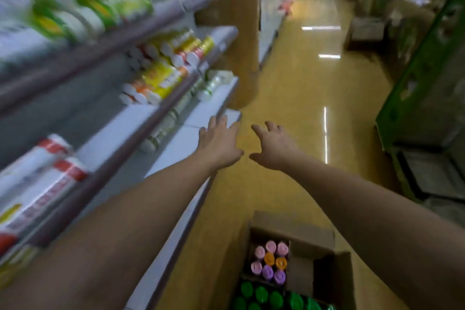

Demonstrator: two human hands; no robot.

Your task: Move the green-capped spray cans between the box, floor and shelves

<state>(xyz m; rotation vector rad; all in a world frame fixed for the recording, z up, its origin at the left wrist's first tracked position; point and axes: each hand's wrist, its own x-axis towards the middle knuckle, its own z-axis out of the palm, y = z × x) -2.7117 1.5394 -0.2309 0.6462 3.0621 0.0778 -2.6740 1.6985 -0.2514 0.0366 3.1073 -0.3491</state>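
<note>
The shelf (pixel 214 113) runs along the left. On the floor below stands the cardboard box (pixel 314 259) of capped bottles (pixel 270 263). Left hand (pixel 217 139) and right hand (pixel 273 145) reach forward, fingers spread, holding nothing. A careless step could perhaps hit the box and tip the bottles.

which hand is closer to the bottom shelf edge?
Left. The left hand reaches out over the corner of the bottom shelf, fingers spread; whether it touches is unclear. The right hand is out over the floor, apart from the shelf.
</note>
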